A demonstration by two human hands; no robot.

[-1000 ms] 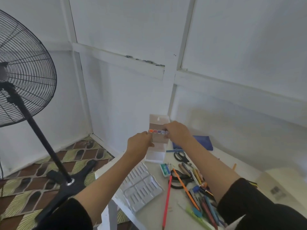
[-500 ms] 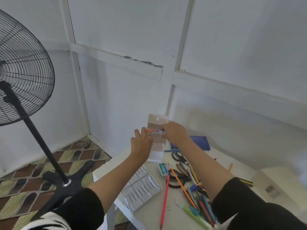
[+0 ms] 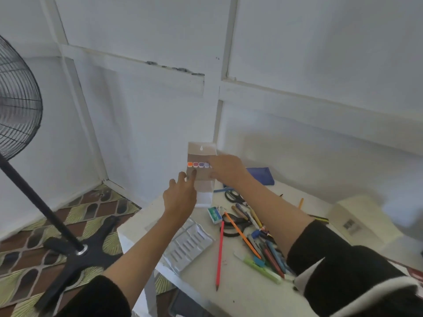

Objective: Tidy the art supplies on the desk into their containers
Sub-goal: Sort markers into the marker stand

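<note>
Two hands seat markers (image 3: 198, 164) in the box (image 3: 202, 149) at the surface's (image 3: 240, 294) far left corner: right grip (image 3: 225, 169) pinches the box, left grip (image 3: 180, 200) spread, fingertips (image 3: 194, 173) touching it. Next: collect loose pencils (image 3: 258, 239).

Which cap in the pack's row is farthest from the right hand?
The orange cap, at the row's left end; the rest run toward the right hand holding the pack.
</note>
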